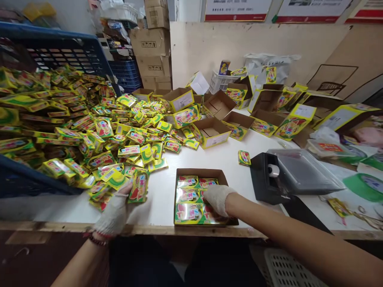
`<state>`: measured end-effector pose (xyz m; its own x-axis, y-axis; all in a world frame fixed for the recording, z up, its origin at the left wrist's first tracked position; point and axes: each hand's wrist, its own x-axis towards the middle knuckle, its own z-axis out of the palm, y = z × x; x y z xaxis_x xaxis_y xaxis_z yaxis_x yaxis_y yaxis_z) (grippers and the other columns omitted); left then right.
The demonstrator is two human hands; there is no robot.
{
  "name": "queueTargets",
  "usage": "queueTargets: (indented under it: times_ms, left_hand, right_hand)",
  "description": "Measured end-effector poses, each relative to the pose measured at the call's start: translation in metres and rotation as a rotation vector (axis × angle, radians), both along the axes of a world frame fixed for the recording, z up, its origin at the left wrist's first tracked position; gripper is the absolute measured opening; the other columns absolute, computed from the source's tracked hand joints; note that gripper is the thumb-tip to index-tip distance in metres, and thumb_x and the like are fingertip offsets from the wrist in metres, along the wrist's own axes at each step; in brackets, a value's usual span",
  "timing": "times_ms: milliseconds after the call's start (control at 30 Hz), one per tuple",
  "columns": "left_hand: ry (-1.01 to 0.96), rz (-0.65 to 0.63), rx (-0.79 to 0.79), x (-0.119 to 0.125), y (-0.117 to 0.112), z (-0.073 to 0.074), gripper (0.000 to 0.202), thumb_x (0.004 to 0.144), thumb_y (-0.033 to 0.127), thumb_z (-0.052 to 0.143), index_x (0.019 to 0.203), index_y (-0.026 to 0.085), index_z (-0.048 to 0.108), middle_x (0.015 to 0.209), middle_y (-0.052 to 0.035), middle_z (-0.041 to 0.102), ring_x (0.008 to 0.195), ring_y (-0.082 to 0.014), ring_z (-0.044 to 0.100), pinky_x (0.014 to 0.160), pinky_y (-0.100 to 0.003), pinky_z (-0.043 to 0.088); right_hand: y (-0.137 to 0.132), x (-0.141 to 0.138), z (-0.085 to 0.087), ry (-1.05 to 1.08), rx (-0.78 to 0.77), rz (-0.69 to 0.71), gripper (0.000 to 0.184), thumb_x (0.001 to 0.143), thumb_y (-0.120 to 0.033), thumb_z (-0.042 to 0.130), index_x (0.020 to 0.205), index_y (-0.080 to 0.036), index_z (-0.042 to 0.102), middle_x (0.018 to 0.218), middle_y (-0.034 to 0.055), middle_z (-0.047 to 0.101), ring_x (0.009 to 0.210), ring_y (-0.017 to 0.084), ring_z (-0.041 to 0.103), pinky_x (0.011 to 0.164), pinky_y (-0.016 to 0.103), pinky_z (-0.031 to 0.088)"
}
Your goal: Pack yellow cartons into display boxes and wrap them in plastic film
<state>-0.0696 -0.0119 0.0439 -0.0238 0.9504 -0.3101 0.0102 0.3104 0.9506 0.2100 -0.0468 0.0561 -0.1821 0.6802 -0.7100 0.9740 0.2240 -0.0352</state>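
Holding "TOMS"-printed packets (139, 187), left hand (115, 213)

Only partial colourful letters "T...MS" on packets (189, 211); wall signs (237, 10) illegible.

2 gloved hands: left hand (115, 215), right hand (218, 199). 1 carton (179, 187) under right fingers, about 6 packets (187, 196) showing inside. 1 blue crate (60, 44). Loose packets (89, 131) past left fingers: too many to count.

Packing room or small warehouse. Cartons (150, 42) stacked at 12 o'clock, blue crate (60, 52) at 10, heap of yellow packets (89, 131) on counter (161, 199), open display boxes (211, 132) toward 1.
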Motion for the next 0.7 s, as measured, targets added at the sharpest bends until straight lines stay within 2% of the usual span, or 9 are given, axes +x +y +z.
queueTargets:
  times_ms: [67, 167, 267, 333, 433, 467, 533, 633, 700]
  left_hand:
    - [-0.325, -0.01, -0.187, 0.027, -0.009, 0.012, 0.039, 0.075, 0.042, 0.059, 0.105, 0.018, 0.059, 0.097, -0.0087, 0.068, 0.088, -0.0245, 0.066, 0.078, -0.043, 0.058]
    - [-0.446, -0.215, -0.232, 0.06, -0.017, 0.019, 0.036, 0.074, 0.038, 0.067, 0.101, 0.016, 0.062, 0.088, -0.0088, 0.069, 0.079, -0.0209, 0.066, 0.073, -0.037, 0.058]
    - [-0.269, -0.446, -0.028, 0.082, -0.018, 0.02, 0.043, 0.075, 0.049, 0.069, 0.103, 0.016, 0.063, 0.093, -0.0078, 0.069, 0.079, -0.0193, 0.065, 0.071, -0.033, 0.056]
    - [-0.034, -0.544, 0.196, 0.093, -0.018, 0.022, 0.042, 0.078, 0.053, 0.067, 0.1, 0.017, 0.065, 0.093, -0.0056, 0.069, 0.082, -0.0186, 0.063, 0.072, -0.03, 0.053]
    - [0.334, -0.621, 0.495, 0.108, -0.023, 0.027, 0.035, 0.083, 0.052, 0.06, 0.091, 0.019, 0.067, 0.084, -0.0013, 0.067, 0.079, -0.0172, 0.06, 0.076, -0.029, 0.05]
    - [0.414, -0.642, 0.561, 0.113, -0.025, 0.028, 0.033, 0.085, 0.05, 0.058, 0.09, 0.019, 0.066, 0.083, -0.0004, 0.066, 0.078, -0.0171, 0.06, 0.077, -0.029, 0.05]
    - [0.508, -0.657, 0.625, 0.117, -0.028, 0.027, 0.031, 0.087, 0.049, 0.054, 0.09, 0.02, 0.065, 0.084, -0.0005, 0.067, 0.079, -0.0175, 0.061, 0.078, -0.03, 0.05]
    - [0.624, -0.526, 0.69, 0.11, -0.021, 0.018, 0.034, 0.088, 0.049, 0.053, 0.105, 0.021, 0.061, 0.099, -0.0046, 0.068, 0.091, -0.0204, 0.063, 0.081, -0.031, 0.051]
    - [0.827, -0.408, 0.733, 0.091, -0.007, 0.01, 0.034, 0.088, 0.042, 0.053, 0.114, 0.02, 0.057, 0.111, -0.0085, 0.064, 0.103, -0.0223, 0.06, 0.088, -0.033, 0.049]
  right_hand:
    - [-0.007, 0.001, -0.003, 0.028, 0.068, -0.054, 0.032, 0.057, -0.007, 0.076, 0.088, -0.014, 0.072, 0.087, 0.0145, 0.075, 0.082, 0.031, 0.071, 0.071, 0.039, 0.054]
    - [-0.014, 0.007, 0.0, 0.093, 0.159, -0.103, 0.022, 0.067, -0.014, 0.074, 0.089, -0.016, 0.07, 0.081, 0.0112, 0.073, 0.076, 0.027, 0.07, 0.068, 0.036, 0.053]
    - [-0.016, 0.021, 0.015, 0.171, 0.259, -0.14, 0.019, 0.083, -0.021, 0.062, 0.1, -0.016, 0.067, 0.091, 0.0107, 0.073, 0.084, 0.024, 0.069, 0.073, 0.033, 0.053]
    - [-0.015, 0.028, 0.03, 0.285, 0.468, -0.162, 0.027, 0.091, -0.022, 0.051, 0.116, -0.015, 0.06, 0.109, 0.0132, 0.069, 0.099, 0.022, 0.065, 0.083, 0.033, 0.05]
    - [-0.013, 0.031, 0.052, 0.472, 0.796, 0.035, 0.034, 0.091, -0.019, 0.054, 0.124, -0.014, 0.055, 0.12, 0.015, 0.064, 0.111, 0.023, 0.059, 0.094, 0.036, 0.045]
    - [-0.012, 0.03, 0.056, 0.474, 0.807, 0.145, 0.031, 0.089, -0.019, 0.057, 0.12, -0.015, 0.058, 0.115, 0.014, 0.066, 0.108, 0.024, 0.06, 0.093, 0.037, 0.045]
    - [-0.01, 0.027, 0.062, 0.374, 0.69, 0.274, 0.02, 0.088, -0.019, 0.058, 0.107, -0.017, 0.064, 0.1, 0.0114, 0.07, 0.097, 0.025, 0.064, 0.086, 0.038, 0.046]
    - [-0.006, 0.03, 0.062, 0.165, 0.51, 0.149, 0.019, 0.089, -0.02, 0.055, 0.103, -0.017, 0.067, 0.096, 0.0129, 0.073, 0.09, 0.026, 0.068, 0.076, 0.033, 0.048]
    - [-0.001, 0.034, 0.059, 0.02, 0.402, 0.04, 0.025, 0.087, -0.017, 0.054, 0.108, -0.015, 0.067, 0.102, 0.0166, 0.073, 0.095, 0.027, 0.069, 0.075, 0.032, 0.049]
